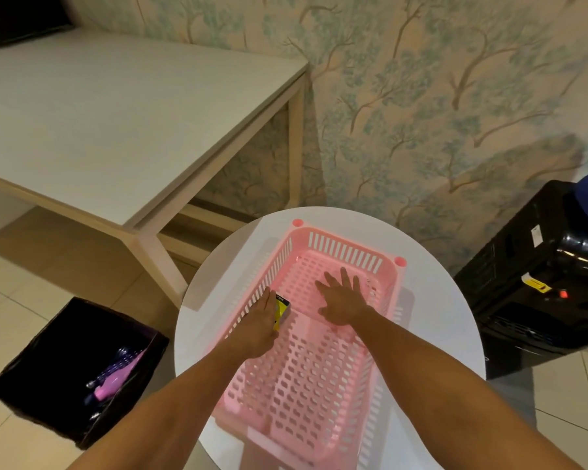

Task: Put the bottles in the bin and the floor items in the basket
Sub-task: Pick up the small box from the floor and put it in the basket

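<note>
A pink slotted basket (pixel 336 252) stands on a round white table (pixel 435 320). My left hand (pixel 260 322) is over the basket's left wall, shut on a small yellow and black tube (pixel 280 310) that points down into the basket. My right hand (pixel 343 300) hovers inside the basket near its far end, palm down, fingers spread, holding nothing. On the floor at lower left sits a bin with a black liner (pixel 65 337); purple and pink bottles (pixel 116 374) lie in it.
A long white table (pixel 116 123) fills the upper left, its leg close to the round table. A black appliance (pixel 540 283) stands on the right against the patterned wall. Tiled floor lies around the bin.
</note>
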